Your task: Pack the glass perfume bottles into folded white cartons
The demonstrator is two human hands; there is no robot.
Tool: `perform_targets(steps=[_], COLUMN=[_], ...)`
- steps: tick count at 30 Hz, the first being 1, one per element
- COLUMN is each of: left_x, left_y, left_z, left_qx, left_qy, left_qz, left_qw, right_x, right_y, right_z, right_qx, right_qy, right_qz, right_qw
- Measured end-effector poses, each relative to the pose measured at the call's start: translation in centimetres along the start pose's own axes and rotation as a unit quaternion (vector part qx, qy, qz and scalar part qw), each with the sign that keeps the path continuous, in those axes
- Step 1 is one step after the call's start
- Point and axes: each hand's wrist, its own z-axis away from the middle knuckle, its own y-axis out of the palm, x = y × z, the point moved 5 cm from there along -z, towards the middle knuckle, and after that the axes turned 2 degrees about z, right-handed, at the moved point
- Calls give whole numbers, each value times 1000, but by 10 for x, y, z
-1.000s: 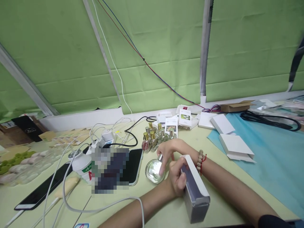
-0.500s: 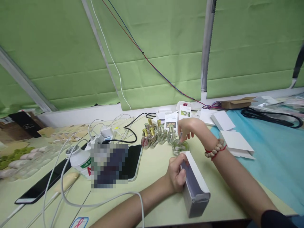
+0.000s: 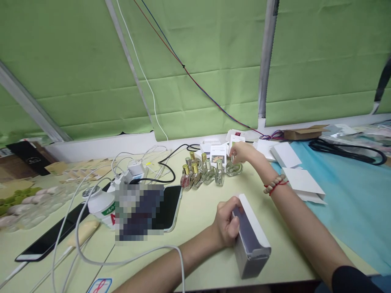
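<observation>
My left hand point(image 3: 228, 221) grips the near-left side of an open cardboard box point(image 3: 253, 240), grey-purple inside with a white flap, at the front of the table. My right hand point(image 3: 240, 152) reaches to the back, its fingers closed on the top of a round glass perfume bottle point(image 3: 234, 168) with greenish contents. That bottle stands at the right end of a cluster of small perfume bottles point(image 3: 195, 176) with gold and pale green caps. White picture cards point(image 3: 218, 154) stand right behind the cluster.
Flattened white boxes point(image 3: 302, 183) lie right of my right forearm, partly on blue cloth point(image 3: 345, 219). Left are a phone point(image 3: 171, 207), a white bottle point(image 3: 102, 205), a tablet point(image 3: 55, 234) and tangled white cables point(image 3: 131, 260). A black cable coil point(image 3: 348, 150) lies back right.
My right hand has moved the round perfume bottle back, away from me, to the end of the bottle cluster. My left hand and the box have stayed in place.
</observation>
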Motion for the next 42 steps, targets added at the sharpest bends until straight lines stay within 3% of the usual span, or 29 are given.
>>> perform_targets(steps=[5,8,10,12,15,18,22,29,32,36,42], left_x=[-3,-5,-5,-6,-7,-7,-6,-12,-14,-11,-9], left_y=[1,1,2,3,3,3,4,5,6,6,6], left_z=[-1,-2,-3,-3,-3,-2,0,-2,-3,-1,-1], left_qx=[5,4,2,-4,-4,-1,6,4,2,0,0], left_qy=[5,15,14,15,20,14,4,29,36,30,27], left_qz=[7,13,12,10,6,3,-1,-19,-20,-21,-20], left_qw=[1000,1000,1000,1000,1000,1000,1000,999,999,999,999], right_x=[2,18,40,70,110,128,126,118,124,134,135], right_y=[2,-9,-16,-14,7,32,45,48,48,48,40], right_z=[-1,3,8,13,17,12,4,0,6,15,15], right_qx=[-5,-86,-175,-215,-181,-166,-195,-224,-252,-221,-181], right_qy=[17,1,-63,-174,-308,-309,-251,-222,-270,-366,-379], right_qz=[18,11,-19,-74,-107,-64,-41,12,16,-54,-167], right_qw=[1000,996,982,958,928,934,947,949,929,902,892])
